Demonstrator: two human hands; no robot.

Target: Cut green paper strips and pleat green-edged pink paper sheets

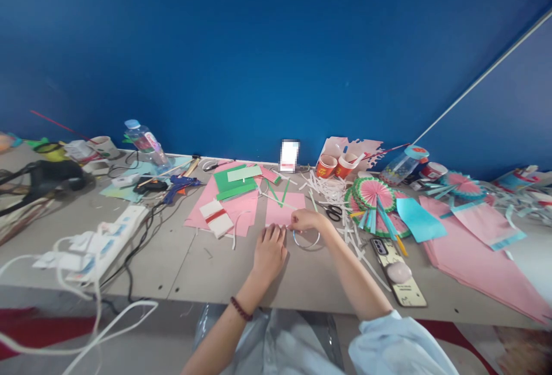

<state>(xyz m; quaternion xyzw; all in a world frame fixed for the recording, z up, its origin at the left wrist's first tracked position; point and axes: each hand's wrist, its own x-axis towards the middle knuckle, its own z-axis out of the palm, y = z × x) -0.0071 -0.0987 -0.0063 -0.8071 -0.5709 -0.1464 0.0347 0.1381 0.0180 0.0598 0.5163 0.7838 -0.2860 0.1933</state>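
A small pink paper sheet (pixel 282 203) lies flat on the table before me. My left hand (pixel 271 248) rests palm down at its lower edge, fingers stretched out and pressing on it. Just to the right, my right hand (pixel 305 221) is closed in a pinch at the same edge, close to the left fingertips. A thin white strip (pixel 311 247) curls in a loop below the right hand and appears to run into its fingers; the exact grip is too small to see. Larger pink sheets (pixel 245 222) lie to the left, with green paper pieces (pixel 235 182) on top.
Scissors (pixel 333 213) and white paper scraps (pixel 330 188) lie right of my hands, near red paper cups (pixel 326 166) and watermelon-coloured paper fans (pixel 375 195). A phone (pixel 399 274) lies at front right. Left are a glue gun (pixel 180 186) and a power strip (pixel 114 243) with cables.
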